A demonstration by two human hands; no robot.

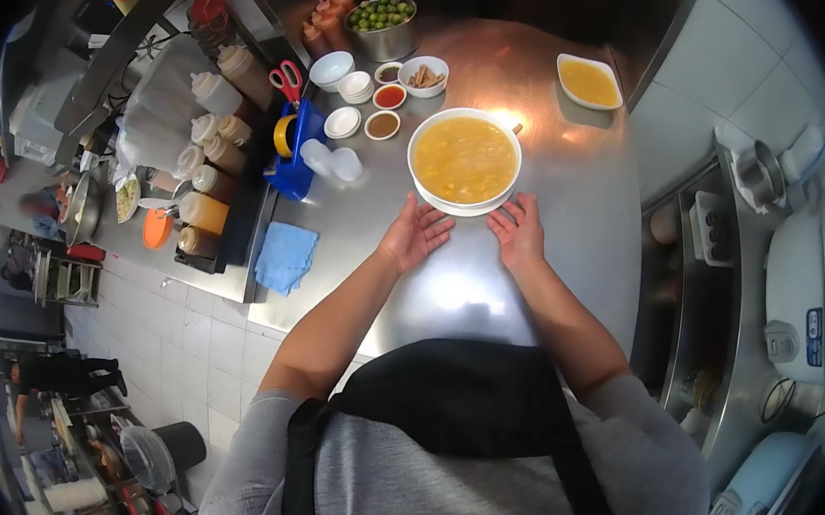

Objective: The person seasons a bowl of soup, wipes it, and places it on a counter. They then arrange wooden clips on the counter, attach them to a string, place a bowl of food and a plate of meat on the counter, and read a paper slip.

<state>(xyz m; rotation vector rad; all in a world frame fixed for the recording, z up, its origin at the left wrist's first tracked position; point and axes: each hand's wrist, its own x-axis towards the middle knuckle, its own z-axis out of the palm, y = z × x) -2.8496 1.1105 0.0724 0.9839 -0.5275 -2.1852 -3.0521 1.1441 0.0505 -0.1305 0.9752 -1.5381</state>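
A large white bowl of yellow soup stands upright on a white plate on the steel counter. At the plate's front left is my left hand, palm turned up and fingers spread, with the fingertips right at the rim. My right hand mirrors it at the front right, fingers apart and tips close to the plate's edge. Neither palm holds anything. Behind the bowl are a dish of red sauce, a dish of brown sauce and a white bowl of brown pieces.
A smaller bowl of yellow soup sits at the back right. Squeeze bottles, a blue holder with red scissors and a folded blue cloth line the left side. A metal tub of limes stands at the back.
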